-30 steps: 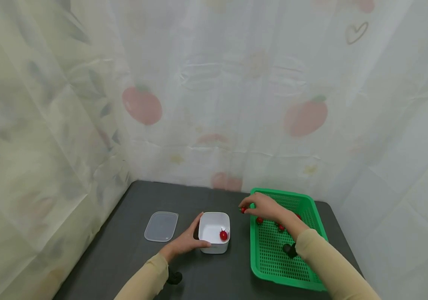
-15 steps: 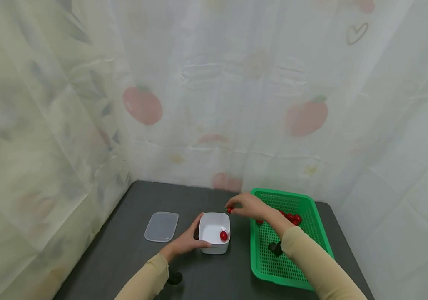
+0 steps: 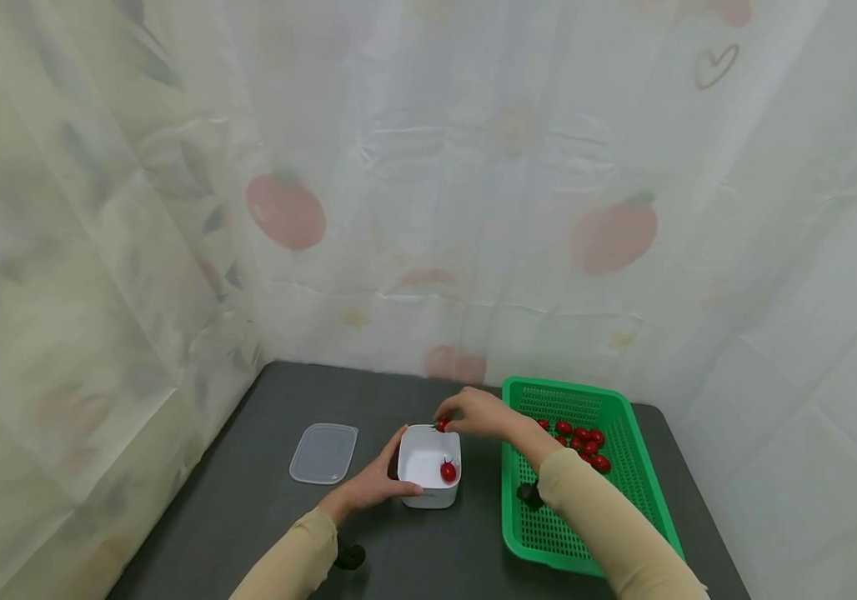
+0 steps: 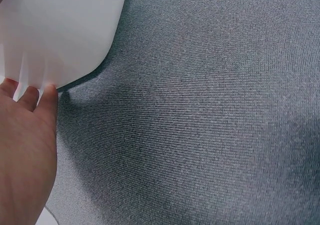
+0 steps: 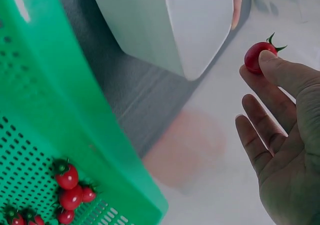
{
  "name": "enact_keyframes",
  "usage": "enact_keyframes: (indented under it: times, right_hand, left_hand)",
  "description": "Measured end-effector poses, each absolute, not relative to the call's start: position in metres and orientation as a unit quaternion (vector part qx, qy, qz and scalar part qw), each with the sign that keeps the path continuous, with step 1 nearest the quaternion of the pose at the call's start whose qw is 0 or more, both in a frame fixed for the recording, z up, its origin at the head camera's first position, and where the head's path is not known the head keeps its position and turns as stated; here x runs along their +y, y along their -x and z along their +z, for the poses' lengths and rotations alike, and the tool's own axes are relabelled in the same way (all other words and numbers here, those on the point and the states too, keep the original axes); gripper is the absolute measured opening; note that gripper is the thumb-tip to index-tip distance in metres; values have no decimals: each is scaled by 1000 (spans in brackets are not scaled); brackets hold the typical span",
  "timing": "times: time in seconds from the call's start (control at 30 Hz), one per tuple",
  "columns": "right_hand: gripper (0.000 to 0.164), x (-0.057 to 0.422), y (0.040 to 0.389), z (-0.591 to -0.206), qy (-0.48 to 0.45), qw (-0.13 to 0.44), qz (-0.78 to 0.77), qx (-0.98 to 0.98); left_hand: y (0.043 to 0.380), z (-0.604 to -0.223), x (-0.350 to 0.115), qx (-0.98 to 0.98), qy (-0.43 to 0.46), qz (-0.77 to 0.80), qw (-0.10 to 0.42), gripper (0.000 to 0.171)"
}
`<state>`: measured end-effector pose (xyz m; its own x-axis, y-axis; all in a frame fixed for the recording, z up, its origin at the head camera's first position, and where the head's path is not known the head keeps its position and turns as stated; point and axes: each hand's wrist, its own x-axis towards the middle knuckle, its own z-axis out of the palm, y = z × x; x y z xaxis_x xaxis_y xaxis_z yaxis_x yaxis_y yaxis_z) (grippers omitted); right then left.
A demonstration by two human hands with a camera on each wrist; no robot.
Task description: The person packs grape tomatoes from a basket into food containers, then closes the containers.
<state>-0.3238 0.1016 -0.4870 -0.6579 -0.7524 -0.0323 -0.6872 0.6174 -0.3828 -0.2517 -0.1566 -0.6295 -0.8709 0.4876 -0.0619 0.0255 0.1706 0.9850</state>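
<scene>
Between thumb and forefinger my right hand (image 3: 477,414) pinches a cherry tomato (image 5: 257,56) with a green stem, over the far right rim of a white square box (image 3: 421,458). The other fingers of that hand stay loosely bent in the right wrist view. One cherry tomato (image 3: 448,472) lies inside the box at its right side. My left hand (image 3: 372,481) grips the box from the left, thumb along the near side and fingers on the far left side. In the left wrist view, fingertips of the left hand (image 4: 25,150) press against the white wall.
A green perforated basket (image 3: 514,533) stands right of the box with several cherry tomatoes (image 3: 586,442) in it. A translucent lid (image 3: 323,454) lies flat on the dark table (image 3: 398,562) to the left. Printed curtains (image 3: 428,208) hang behind and at both sides.
My right hand has carried the pinched tomato leftward from above the basket's left edge to the box's rim, uncovering more tomatoes in the basket. My left hand and the box have stayed put.
</scene>
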Motion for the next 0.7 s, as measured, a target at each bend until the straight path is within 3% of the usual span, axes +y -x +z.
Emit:
enact_keyframes:
  times: [0.7]
  right_hand:
    - [17, 62, 320, -512, 395, 135, -100, 903]
  left_hand:
    - [252, -629, -158, 734, -181, 625, 196, 113]
